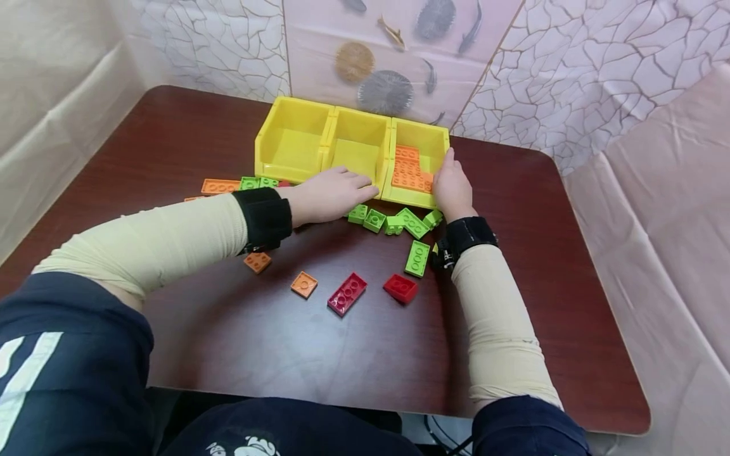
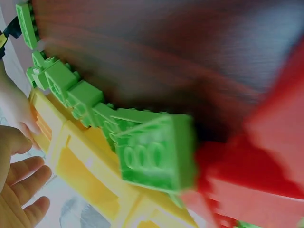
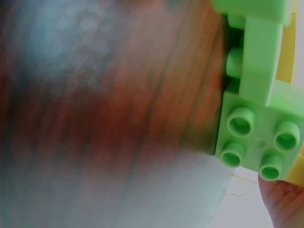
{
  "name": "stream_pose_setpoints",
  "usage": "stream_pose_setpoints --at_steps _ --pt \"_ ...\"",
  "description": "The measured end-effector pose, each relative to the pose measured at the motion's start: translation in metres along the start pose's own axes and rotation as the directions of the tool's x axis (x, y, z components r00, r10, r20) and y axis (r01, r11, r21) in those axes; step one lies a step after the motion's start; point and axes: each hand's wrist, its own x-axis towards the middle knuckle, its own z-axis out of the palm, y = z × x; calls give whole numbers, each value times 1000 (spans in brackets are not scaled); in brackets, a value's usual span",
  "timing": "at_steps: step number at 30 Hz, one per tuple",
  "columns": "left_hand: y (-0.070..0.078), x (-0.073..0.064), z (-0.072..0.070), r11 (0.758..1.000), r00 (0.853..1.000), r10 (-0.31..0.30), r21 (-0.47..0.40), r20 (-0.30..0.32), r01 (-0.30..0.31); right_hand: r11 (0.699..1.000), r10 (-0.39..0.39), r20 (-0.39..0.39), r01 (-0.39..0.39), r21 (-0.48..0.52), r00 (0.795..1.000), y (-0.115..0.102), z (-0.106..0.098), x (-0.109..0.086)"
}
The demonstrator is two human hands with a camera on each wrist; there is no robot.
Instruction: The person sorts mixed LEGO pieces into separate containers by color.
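Observation:
Three yellow bins stand side by side at the table's back: the left bin [image 1: 291, 136], the middle bin [image 1: 359, 136] and the right bin [image 1: 424, 132]. Orange bricks [image 1: 407, 170] lie inside the right one. My left hand [image 1: 333, 192], its fingers extended, reaches across the front of the middle bin; in the left wrist view, slight gaps show between the fingers [image 2: 29, 178]. Against the outer right side of the right bin rests my right hand [image 1: 452, 187], fingers pointing toward the back. Its palm side is mostly hidden.
Green bricks [image 1: 412, 223] line the front of the bins. Nearer me lie a dark red brick [image 1: 346, 294], a red brick [image 1: 401, 289], an orange brick [image 1: 304, 285] and another orange brick [image 1: 258, 261]. Behind my left forearm are an orange brick [image 1: 220, 186] and more green ones.

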Motion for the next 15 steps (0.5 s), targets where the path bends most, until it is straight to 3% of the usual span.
stream_pose_setpoints --at_steps 5,11,15 --pt "-5 -31 0 1000 999 -24 -15 43 25 1000 -3 6 3 10 1000 0 4 0" --pt "-20 -75 2 998 997 -44 -40 -65 41 1000 -11 -6 11 8 1000 -1 3 -1" --pt "-37 -107 4 989 987 -136 -69 -88 131 1000 -21 -10 21 1 1000 -2 1 -1"
